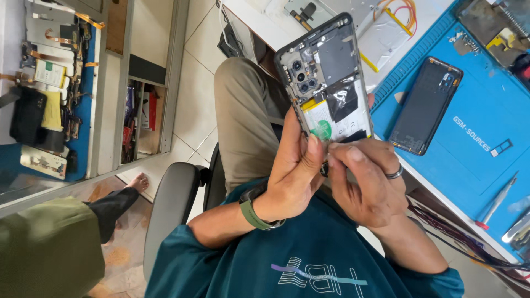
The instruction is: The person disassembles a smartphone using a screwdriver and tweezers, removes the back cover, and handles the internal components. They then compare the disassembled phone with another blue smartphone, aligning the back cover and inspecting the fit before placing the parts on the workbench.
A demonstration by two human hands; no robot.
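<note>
Holding the opened phone [327, 83] up over our lap, we keep it off the table [469, 127] so its bare back faces us and light falls into the frame. Our left hand [295, 171] cradles it from below, fingers [309, 152] curled round the lower edge and the thumb pressed near the green sticker [322, 130], which steadies the body against any pull. Our right hand [367, 179] comes in from the phone's right side, its fingers pinched together at the bottom edge, just beside the sticker; whether they nip a tab or a thin tool we cannot tell, as the tips hide it. A ring [394, 173] sits on 1 finger there, and a green watch strap [251, 212] wraps the left wrist.

Right of the phone, on the blue mat [475, 105], lies the dark back cover [424, 105], set flat and near so it stays within reach. Farther right and lower on the mat rests a red-tipped screwdriver [495, 203], apart from the cover. Left of the phone, another person's green sleeve [49, 243] and bare foot [139, 182] show on the floor side.
</note>
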